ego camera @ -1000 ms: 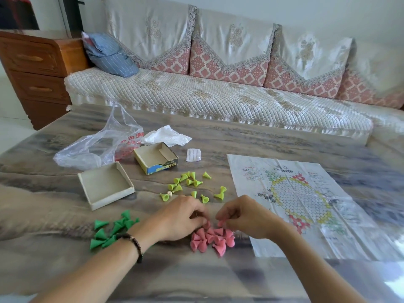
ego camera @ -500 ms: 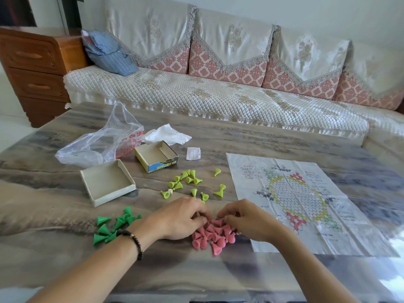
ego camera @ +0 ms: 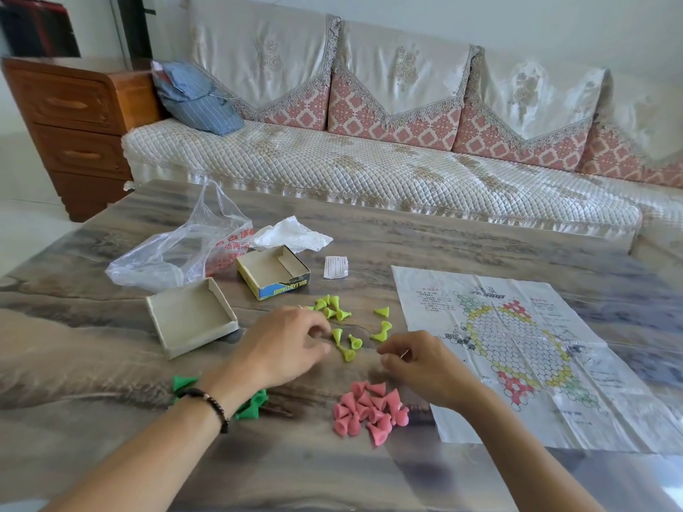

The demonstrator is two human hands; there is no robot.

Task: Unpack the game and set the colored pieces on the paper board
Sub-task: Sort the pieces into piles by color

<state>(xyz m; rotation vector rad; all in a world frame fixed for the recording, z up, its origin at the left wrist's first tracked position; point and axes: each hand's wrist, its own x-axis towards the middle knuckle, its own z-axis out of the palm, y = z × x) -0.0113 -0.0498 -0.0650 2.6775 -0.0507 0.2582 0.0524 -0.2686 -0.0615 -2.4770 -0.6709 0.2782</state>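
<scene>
Yellow-green pieces (ego camera: 345,328): scattered on the surface, just ahead of both my hands, between them.
Paper board (ego camera: 517,349): to my right, no pieces on it.
Left hand (ego camera: 284,345): nearer; grip half curled, I cannot tell what it holds.
Right hand (ego camera: 417,360): fingers curled, content unclear.
Pink pile (ego camera: 369,410): near me, beside the board.

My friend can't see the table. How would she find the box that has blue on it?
Start at the crumpled clear plastic bag at the table's far left. Just right of it sits the small open box, near a plain grey tray. Only this box has yellow edges and a blue side with yellow letters.
</scene>
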